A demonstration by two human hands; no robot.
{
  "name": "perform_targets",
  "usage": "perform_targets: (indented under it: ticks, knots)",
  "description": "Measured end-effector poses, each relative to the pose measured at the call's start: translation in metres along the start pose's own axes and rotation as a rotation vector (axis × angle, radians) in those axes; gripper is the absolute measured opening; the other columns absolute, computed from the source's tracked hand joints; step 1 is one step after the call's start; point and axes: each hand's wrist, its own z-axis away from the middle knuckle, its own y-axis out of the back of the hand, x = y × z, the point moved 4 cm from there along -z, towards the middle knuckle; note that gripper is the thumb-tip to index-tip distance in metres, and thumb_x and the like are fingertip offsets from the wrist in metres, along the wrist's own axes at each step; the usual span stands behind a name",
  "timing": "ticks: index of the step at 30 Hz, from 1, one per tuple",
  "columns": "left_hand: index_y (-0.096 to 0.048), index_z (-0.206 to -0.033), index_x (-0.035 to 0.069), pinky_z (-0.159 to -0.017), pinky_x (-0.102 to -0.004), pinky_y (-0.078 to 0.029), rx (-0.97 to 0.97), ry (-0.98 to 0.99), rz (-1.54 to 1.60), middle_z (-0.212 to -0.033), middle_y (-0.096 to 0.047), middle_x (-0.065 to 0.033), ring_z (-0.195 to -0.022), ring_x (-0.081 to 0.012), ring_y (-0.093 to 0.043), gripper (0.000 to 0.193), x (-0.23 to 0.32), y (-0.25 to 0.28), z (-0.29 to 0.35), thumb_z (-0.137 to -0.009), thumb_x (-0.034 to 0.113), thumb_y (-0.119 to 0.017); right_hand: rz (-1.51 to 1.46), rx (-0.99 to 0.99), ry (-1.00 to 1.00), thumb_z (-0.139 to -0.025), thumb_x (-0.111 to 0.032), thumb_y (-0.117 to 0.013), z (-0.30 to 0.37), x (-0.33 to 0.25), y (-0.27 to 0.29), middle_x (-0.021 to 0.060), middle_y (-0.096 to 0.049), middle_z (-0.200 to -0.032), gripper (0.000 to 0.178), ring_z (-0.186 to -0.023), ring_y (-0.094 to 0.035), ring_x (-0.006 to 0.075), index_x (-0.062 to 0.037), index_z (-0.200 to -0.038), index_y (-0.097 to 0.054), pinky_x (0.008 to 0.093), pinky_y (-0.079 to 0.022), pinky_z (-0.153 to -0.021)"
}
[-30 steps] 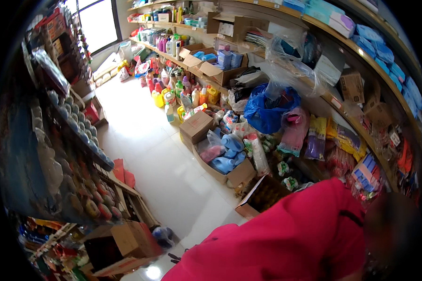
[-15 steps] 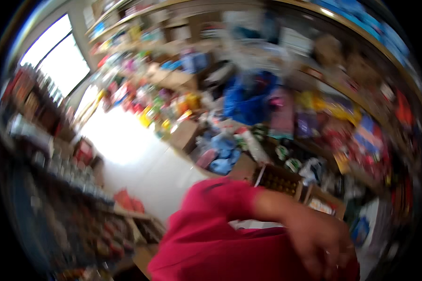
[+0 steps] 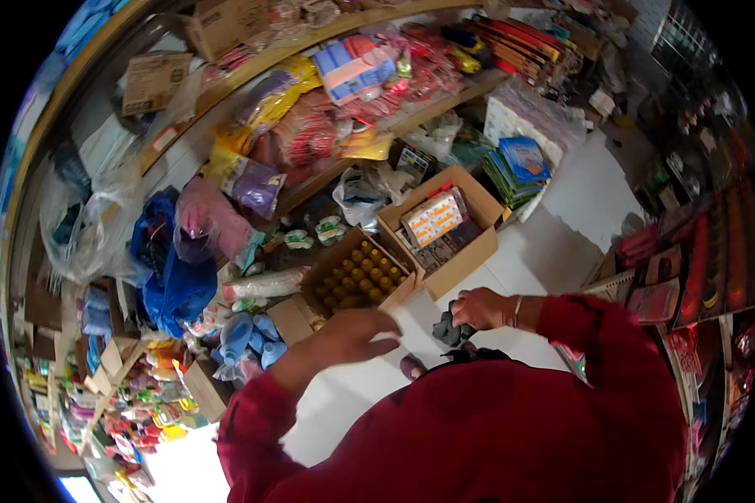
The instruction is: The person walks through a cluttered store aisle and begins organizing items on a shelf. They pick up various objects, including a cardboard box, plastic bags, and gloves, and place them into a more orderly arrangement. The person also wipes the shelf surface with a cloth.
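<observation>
In my right hand (image 3: 481,308) is a crumpled dark grey cloth (image 3: 451,329), pinched by its edge and hanging above the floor. My left hand (image 3: 354,337) is open, its fingers stretched forward and its thumb apart, with nothing in it. Just beyond the left hand stands a carton of bottles with yellow caps (image 3: 362,272). Beside that, an open cardboard box (image 3: 463,267) holds an orange-and-white pack (image 3: 433,220) and dark packages.
A blue plastic bag (image 3: 174,281) and light blue bottles (image 3: 250,339) lie at the left. Shelves with bagged goods (image 3: 306,126) run along the far side. Green and blue packets (image 3: 518,168) are stacked by the box. Red goods (image 3: 692,260) fill a rack at right.
My view has swung to the right, toward the boxes and the far shelf. The right hand has come into view with the grey cloth. The left arm now reaches forward with its fingers stretched.
</observation>
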Motion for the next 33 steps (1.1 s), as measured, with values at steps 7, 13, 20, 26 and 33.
perform_targets:
  ticks: [7, 13, 20, 26, 33]
  knots:
    - [-0.058, -0.094, 0.008, -0.071, -0.0389, -0.045, -0.316, -0.039, -0.205, -0.088, -0.059, -0.0109, -0.084, -0.0291, -0.057, 0.022, -0.073, -0.119, -0.1, -0.078, 0.023, -0.056, 0.251, 0.1, 0.211, -0.064, -0.02, -0.056, 0.028, 0.043, 0.027, 0.0045, -0.054, -0.074, 0.009, -0.079, -0.055, 0.0252, -0.0123, -0.06, -0.056, 0.0352, -0.047, -0.057]
    - [-0.059, -0.097, 0.017, -0.071, -0.0424, -0.047, -0.77, 0.204, -0.364, -0.097, -0.058, -0.0069, -0.09, -0.0258, -0.057, 0.024, -0.118, -0.21, -0.054, -0.079, 0.03, -0.049, 0.165, 0.288, -0.017, -0.063, -0.022, -0.058, 0.085, 0.099, 0.026, 0.0038, -0.054, -0.071, 0.012, -0.075, -0.055, 0.0236, -0.0107, -0.058, -0.057, 0.0355, -0.047, -0.057]
    - [-0.06, -0.097, 0.018, -0.072, -0.042, -0.047, -0.797, 0.26, -0.281, -0.097, -0.058, -0.007, -0.092, -0.0255, -0.057, 0.024, -0.102, -0.22, -0.165, -0.08, 0.029, -0.048, -0.022, 0.322, -0.293, -0.062, -0.017, -0.058, 0.14, 0.182, 0.007, 0.006, -0.057, -0.073, 0.008, -0.077, -0.057, 0.0257, -0.0105, -0.066, -0.06, 0.0368, -0.049, -0.057]
    - [-0.06, -0.097, 0.019, -0.073, -0.0417, -0.047, -0.862, 0.114, -0.333, -0.097, -0.058, -0.007, -0.093, -0.0252, -0.057, 0.023, -0.102, -0.183, -0.273, -0.08, 0.028, -0.047, -0.129, 0.266, -0.413, -0.064, -0.017, -0.057, 0.182, 0.25, 0.003, 0.0097, -0.059, -0.07, 0.01, -0.073, -0.059, 0.0289, -0.0095, -0.069, -0.061, 0.0405, -0.051, -0.055]
    - [-0.061, -0.095, 0.017, -0.076, -0.0382, -0.047, -0.865, -0.066, -0.561, -0.096, -0.06, -0.0076, -0.092, -0.026, -0.057, 0.022, -0.146, -0.173, -0.413, -0.081, 0.026, -0.047, -0.127, 0.261, -0.584, -0.063, -0.022, -0.059, 0.229, 0.335, 0.018, 0.0063, -0.06, -0.067, 0.009, -0.071, -0.058, 0.0275, -0.0133, -0.064, -0.061, 0.0389, -0.049, -0.056]
